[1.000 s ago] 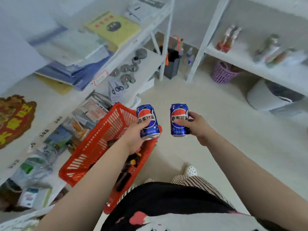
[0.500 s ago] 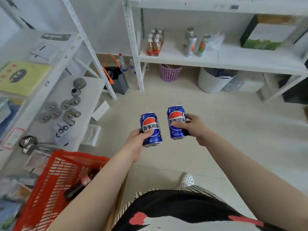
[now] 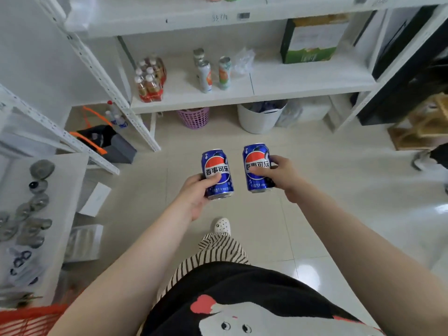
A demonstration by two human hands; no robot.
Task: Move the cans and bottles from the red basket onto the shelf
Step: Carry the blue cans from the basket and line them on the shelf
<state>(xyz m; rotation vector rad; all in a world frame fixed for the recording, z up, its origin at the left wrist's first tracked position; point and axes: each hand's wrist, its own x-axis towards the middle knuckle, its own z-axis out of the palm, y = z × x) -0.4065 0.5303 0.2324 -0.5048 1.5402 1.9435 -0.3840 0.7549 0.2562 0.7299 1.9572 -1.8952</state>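
Note:
My left hand (image 3: 194,197) grips a blue Pepsi can (image 3: 217,174) upright, and my right hand (image 3: 282,174) grips a second blue Pepsi can (image 3: 256,167) beside it. Both cans hang over the tiled floor, a little apart. Only a corner of the red basket (image 3: 29,320) shows at the bottom left. Ahead stands the white shelf (image 3: 291,89), whose lower board carries a pack of small bottles (image 3: 150,81) and tall cans (image 3: 213,71).
A green-and-white box (image 3: 312,40) sits on the shelf's right part. Under the shelf are a pink basket (image 3: 194,117) and a white bucket (image 3: 260,117). A second rack with metal parts (image 3: 36,202) stands at left, a dark bag (image 3: 106,141) by its leg.
The view has swung right, away from the basket and toward the far shelf. Both cans stay gripped and have come closer to the shelf; the basket has slid to the bottom-left corner.

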